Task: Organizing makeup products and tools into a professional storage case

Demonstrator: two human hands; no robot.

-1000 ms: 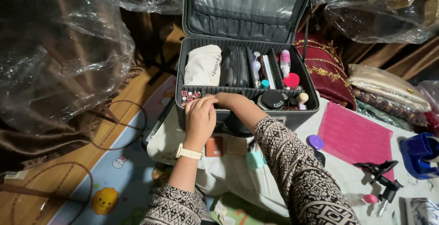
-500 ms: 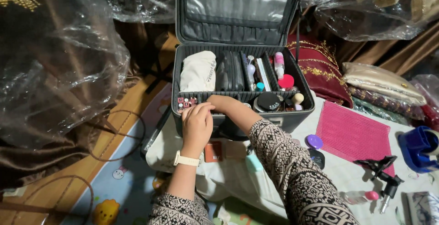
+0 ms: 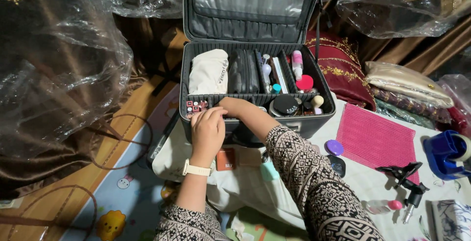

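An open grey makeup case (image 3: pixel 325 109) stands in front of me with its lid (image 3: pixel 250 5) upright. My left hand (image 3: pixel 208 132), with a cream watch (image 3: pixel 196 169) on the wrist, rests fingers-together on the case's front rim, beside small red and white items (image 3: pixel 195 106). My right hand (image 3: pixel 236 106) reaches into the front compartment just behind it, and its fingers are hidden by the left hand. A white pouch (image 3: pixel 208 72), black pouches, bottles and a pink sponge (image 3: pixel 304 82) fill the back compartment. A black round jar (image 3: pixel 285 104) sits to the right of my hands.
An orange compact (image 3: pixel 226 159) and a teal item (image 3: pixel 269 171) lie on white cloth below the case. To the right are a purple lid (image 3: pixel 335 147), a pink mat (image 3: pixel 375 140), a black clamp (image 3: pixel 405 172) and a blue tape dispenser (image 3: pixel 446 152). A plastic-wrapped bundle (image 3: pixel 59 59) fills the left.
The view has shifted slightly, so the case sits a little left and higher in frame. Both hands stay at the front compartment, the left fingers shifted slightly.
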